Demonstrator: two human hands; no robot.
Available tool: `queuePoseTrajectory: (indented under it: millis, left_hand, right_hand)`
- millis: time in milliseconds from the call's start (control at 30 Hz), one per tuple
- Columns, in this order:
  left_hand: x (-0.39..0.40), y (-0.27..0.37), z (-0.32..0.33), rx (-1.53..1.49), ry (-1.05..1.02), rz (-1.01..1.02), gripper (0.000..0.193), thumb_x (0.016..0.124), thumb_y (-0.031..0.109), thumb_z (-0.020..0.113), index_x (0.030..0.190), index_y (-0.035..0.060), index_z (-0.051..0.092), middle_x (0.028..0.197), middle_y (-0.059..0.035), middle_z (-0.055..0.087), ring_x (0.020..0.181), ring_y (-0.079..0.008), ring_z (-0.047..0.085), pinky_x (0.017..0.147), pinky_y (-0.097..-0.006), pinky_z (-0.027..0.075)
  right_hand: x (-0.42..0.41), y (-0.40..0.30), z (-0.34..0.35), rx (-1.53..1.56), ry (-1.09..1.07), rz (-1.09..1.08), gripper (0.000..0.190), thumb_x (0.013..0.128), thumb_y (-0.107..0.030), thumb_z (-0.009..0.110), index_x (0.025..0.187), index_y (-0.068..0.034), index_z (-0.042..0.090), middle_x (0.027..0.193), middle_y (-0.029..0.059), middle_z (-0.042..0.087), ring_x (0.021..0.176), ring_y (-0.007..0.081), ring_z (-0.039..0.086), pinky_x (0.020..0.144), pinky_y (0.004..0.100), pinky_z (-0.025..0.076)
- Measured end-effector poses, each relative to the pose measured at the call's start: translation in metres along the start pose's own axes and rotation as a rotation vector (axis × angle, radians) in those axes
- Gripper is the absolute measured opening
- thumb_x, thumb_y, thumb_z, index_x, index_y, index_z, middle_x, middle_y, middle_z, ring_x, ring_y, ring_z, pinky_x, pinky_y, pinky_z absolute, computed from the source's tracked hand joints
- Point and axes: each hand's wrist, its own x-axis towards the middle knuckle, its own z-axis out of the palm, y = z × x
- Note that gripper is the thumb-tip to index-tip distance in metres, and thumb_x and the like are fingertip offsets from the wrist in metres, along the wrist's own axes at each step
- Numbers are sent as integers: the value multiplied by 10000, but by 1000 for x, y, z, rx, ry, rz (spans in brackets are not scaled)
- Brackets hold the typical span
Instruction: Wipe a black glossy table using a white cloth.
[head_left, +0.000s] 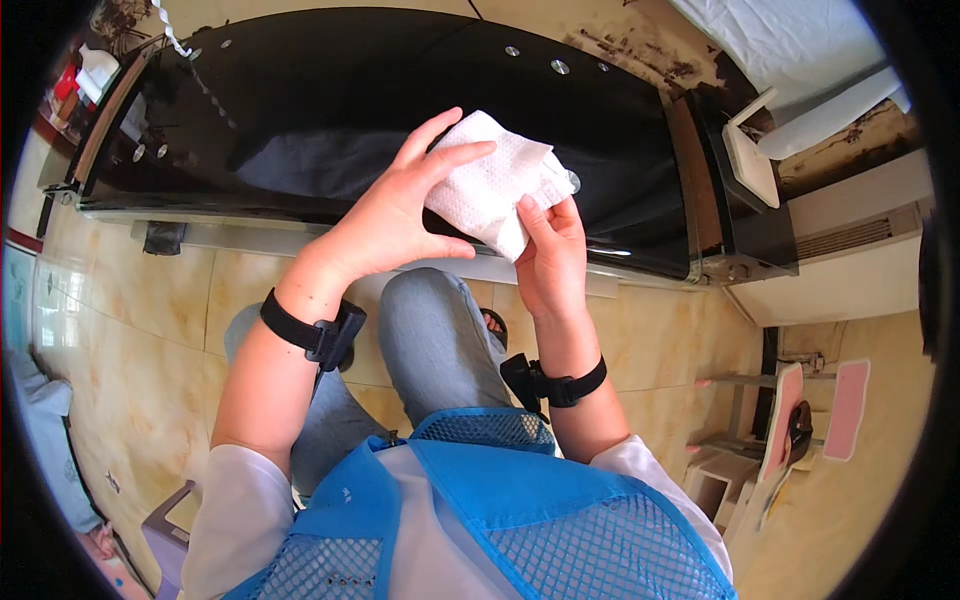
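A folded white textured wipe or paper towel (504, 176) is held above the black glossy tabletop (360, 82). My right hand (553, 262) pinches its lower right part, thumb on top and fingers behind. At its left edge is my left hand (390, 199), fingers spread. One left finger lies across the face of the wipe, while the thumb stands apart below. The wipe hides part of the tabletop and a round metal disc (574, 181) at its right edge.
A white twisted cord (172, 34) hangs at the table's far left. White fabric (787, 45) covers something at upper right. Pink-and-white shelf panels (847, 409) stand low on the right, and a purple plastic stool (166, 532) at lower left. Tiled floor (135, 330) lies below.
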Motion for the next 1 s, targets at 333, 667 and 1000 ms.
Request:
queuePoseTrajectory:
  millis: [333, 667, 1000]
  left_hand:
    - [-2, 1, -6, -235, -188, -73, 788, 715, 45, 754, 1416, 97, 397, 1437, -108, 410, 1315, -230, 396, 1083, -352, 330]
    - [-8, -13, 8, -636, -94, -334, 630, 903, 398, 621, 1383, 45, 418, 1272, -104, 546, 1185, -198, 501, 1010, -320, 379]
    - [-2, -8, -14, -1288, 269, -324, 586, 974, 423, 469, 1393, 25, 367, 1370, -110, 473, 1273, -240, 454, 1060, -397, 364]
  right_hand:
    - [-4, -7, 5, -45, -52, -8, 375, 926, -103, 570, 1281, -45, 463, 1205, 88, 579, 1110, 196, 577, 950, 361, 482]
    - [-5, -7, 16, 27, -58, -6, 381, 906, -91, 613, 1266, -39, 501, 1140, 66, 613, 1063, 145, 576, 923, 309, 467]
    - [-10, -8, 0, -121, 17, 101, 353, 903, -75, 600, 1240, -41, 504, 1131, 76, 625, 1012, 167, 623, 830, 330, 540]
